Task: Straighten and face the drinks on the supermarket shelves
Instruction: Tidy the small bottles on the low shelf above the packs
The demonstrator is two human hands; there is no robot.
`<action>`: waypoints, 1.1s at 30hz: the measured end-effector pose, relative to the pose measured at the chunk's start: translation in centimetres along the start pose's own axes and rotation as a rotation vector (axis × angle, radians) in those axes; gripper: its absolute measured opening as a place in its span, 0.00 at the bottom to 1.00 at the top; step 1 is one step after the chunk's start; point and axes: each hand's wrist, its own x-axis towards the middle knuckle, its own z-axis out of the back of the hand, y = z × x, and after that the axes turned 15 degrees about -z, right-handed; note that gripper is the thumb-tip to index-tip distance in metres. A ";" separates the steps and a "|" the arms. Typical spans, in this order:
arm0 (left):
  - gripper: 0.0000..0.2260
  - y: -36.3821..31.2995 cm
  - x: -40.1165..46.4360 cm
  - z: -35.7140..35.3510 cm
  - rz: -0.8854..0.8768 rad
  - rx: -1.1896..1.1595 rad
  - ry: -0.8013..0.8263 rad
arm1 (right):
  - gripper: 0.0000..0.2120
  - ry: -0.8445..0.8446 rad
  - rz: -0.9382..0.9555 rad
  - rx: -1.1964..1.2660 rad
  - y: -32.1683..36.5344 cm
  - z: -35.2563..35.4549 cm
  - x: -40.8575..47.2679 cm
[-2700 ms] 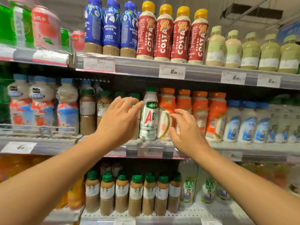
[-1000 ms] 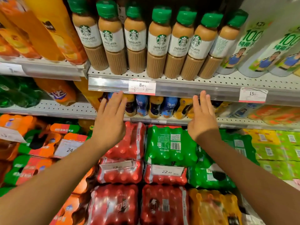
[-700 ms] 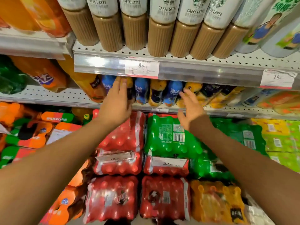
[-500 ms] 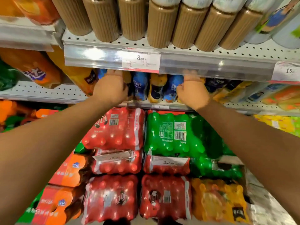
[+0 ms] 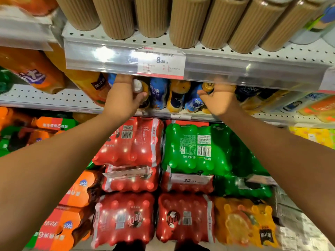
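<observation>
Head view: each hand [image 5: 123, 100] [image 5: 219, 100] around a bottle [image 5: 140, 93] [image 5: 208, 96] under the perforated shelf [image 5: 272, 53]

The gap under the upper shelf edge [image 5: 199, 69] is low. Small bottles [image 5: 159, 93] stand packed side by side there, with no room between them. Red packs [image 5: 132, 142] and green packs [image 5: 195, 147] fill the space below.
</observation>
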 end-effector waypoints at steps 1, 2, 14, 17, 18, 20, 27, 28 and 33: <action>0.19 0.1 -0.1 -0.1 0.000 -0.025 -0.005 | 0.15 -0.011 0.013 0.015 -0.2 0.0 -0.2; 0.18 0.1 -0.2 -0.1 -0.004 -0.043 -0.020 | 0.18 -0.022 0.039 0.038 -0.3 -0.1 -0.3; 0.16 -0.7 -3.2 3.1 0.030 -0.116 -0.147 | 0.07 -0.145 0.227 -0.055 -0.6 1.9 -5.4; 0.15 -0.8 -5.7 5.0 0.003 -0.151 -0.205 | 0.11 -0.154 0.234 -0.055 0.6 2.4 -7.9; 0.15 -0.7 -6.6 5.5 0.007 -0.155 -0.214 | 0.11 -0.141 0.258 -0.068 1.3 2.5 -8.7; 0.15 -0.1 -8.4 6.6 0.034 -0.166 -0.236 | 0.10 -0.132 0.324 -0.081 3.2 2.2 -10.0; 0.13 2.9 -11.5 10.2 0.043 -0.171 -0.153 | 0.08 -0.091 0.275 -0.009 10.3 -2.5 -9.2; 0.12 3.2 -11.4 10.5 0.016 -0.162 -0.129 | 0.11 -0.105 0.282 -0.021 10.8 -3.3 -8.9; 0.13 5.1 -9.9 10.5 0.020 -0.268 -0.155 | 0.09 -0.124 0.310 -0.094 12.0 -6.7 -7.2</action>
